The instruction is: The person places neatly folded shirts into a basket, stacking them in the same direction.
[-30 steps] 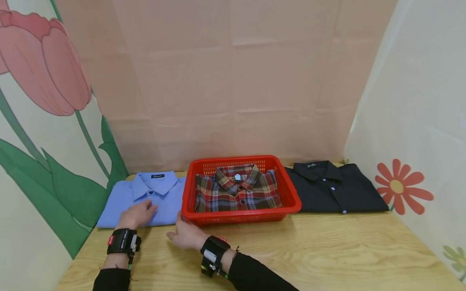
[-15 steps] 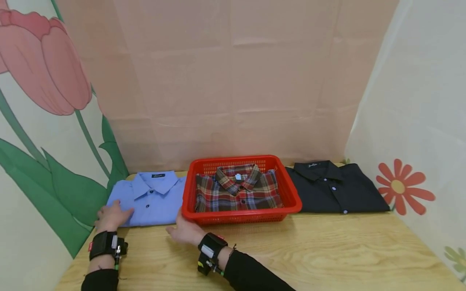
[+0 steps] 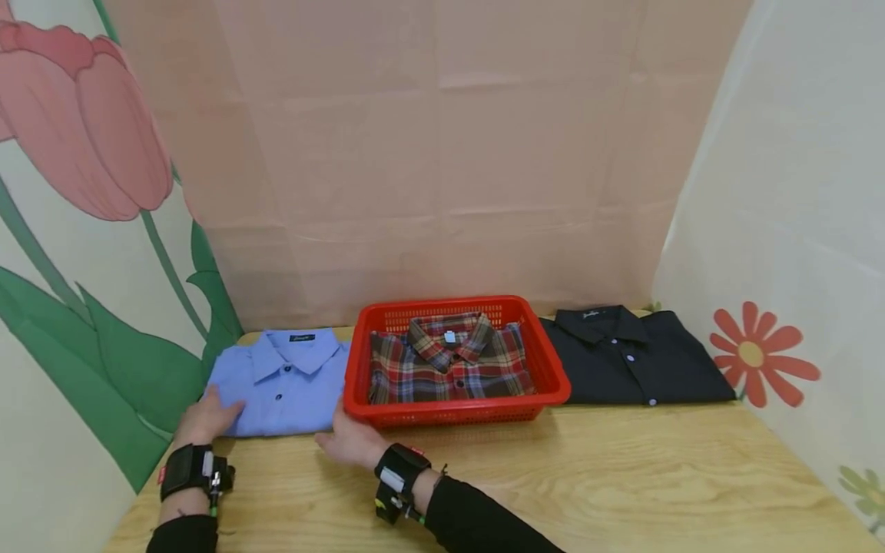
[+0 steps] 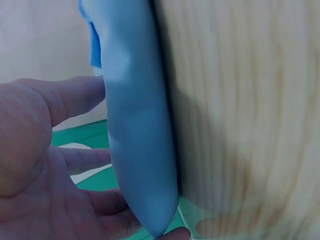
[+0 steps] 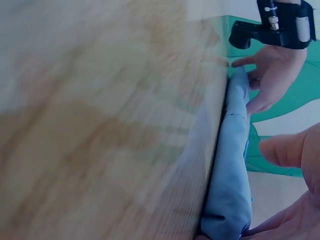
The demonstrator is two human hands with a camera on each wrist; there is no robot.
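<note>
A folded light-blue collared shirt (image 3: 297, 392) lies flat on the table, left of a red plastic basket (image 3: 449, 412). My left hand (image 3: 205, 418) holds its left end; in the left wrist view the thumb (image 4: 80, 97) rests against the top and the fingers reach round the end, one fingertip showing at the underside. At the shirt's right front corner, beside the basket, is my right hand (image 3: 355, 439). Its thumb (image 5: 282, 150) stands clear of the cloth in the right wrist view, and its fingers at the shirt's near end are partly hidden.
Inside the basket lies a folded plaid shirt (image 3: 452, 376). A folded black shirt (image 3: 636, 361) sits right of the basket. The wooden table (image 3: 622, 476) meets a pinkish backdrop (image 3: 442, 192) behind and printed side panels at left and right.
My left hand has moved from over the blue shirt's front left to its left end. The shirt has shifted slightly toward me. My right hand has barely moved.
</note>
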